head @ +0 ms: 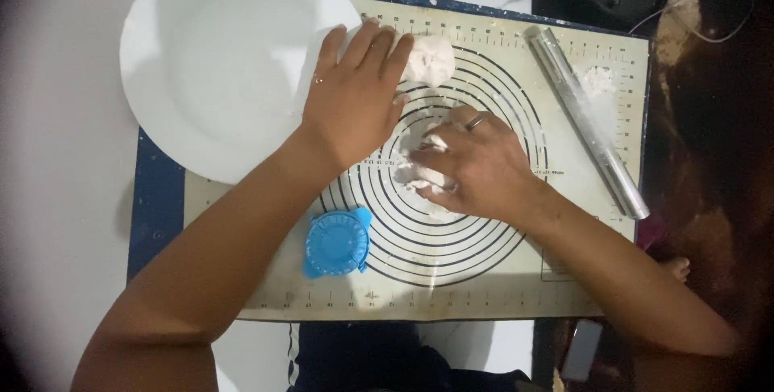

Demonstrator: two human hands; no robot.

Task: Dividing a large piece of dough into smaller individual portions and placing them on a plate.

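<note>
At frame centre the right hand (476, 168) curls its fingers around dough (425, 174), while the left hand (355, 98), fingers together, steadies the mat (500, 279) beside it.

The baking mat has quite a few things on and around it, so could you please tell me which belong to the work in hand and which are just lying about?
In use:
- left hand beside a dough lump
- right hand pressing dough
- baking mat

Lying about:
- rolling pin
- blue dumpling press
- white plate
- cables, top right
</note>
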